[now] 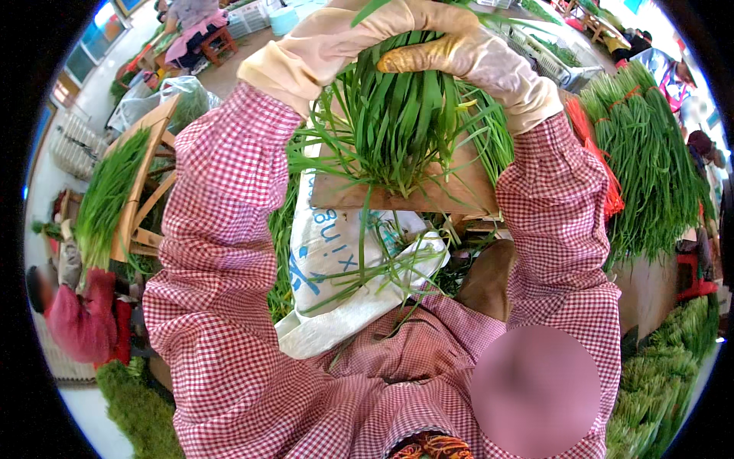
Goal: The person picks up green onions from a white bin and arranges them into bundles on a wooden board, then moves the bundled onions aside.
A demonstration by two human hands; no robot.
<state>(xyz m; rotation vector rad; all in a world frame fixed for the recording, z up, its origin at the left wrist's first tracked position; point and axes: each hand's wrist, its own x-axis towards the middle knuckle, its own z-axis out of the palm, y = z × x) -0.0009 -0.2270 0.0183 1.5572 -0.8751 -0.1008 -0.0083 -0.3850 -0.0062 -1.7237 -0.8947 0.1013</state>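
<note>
A thick bunch of garlic chives [409, 115] lies on a small wooden board [459, 180], its flat green leaf ends fanned toward me. My left hand [348, 38], in a pale rubber glove, curves round the far side of the bunch, closed on it. My right hand [466, 57], in a matching stained glove, comes in from the right and lies over the top of the leaves with its fingers wrapped round them. The far end of the bunch is hidden behind the gloves. Loose leaves stick out at both sides of the board.
A white printed bag [325, 252] with scattered leaves covers my lap. Right of the board hang red ties [596, 145] beside tied green bundles [642, 145]. A slanted wooden stand [145, 176] with chives is at left. Co-workers sit around; crates [562, 57] stand behind.
</note>
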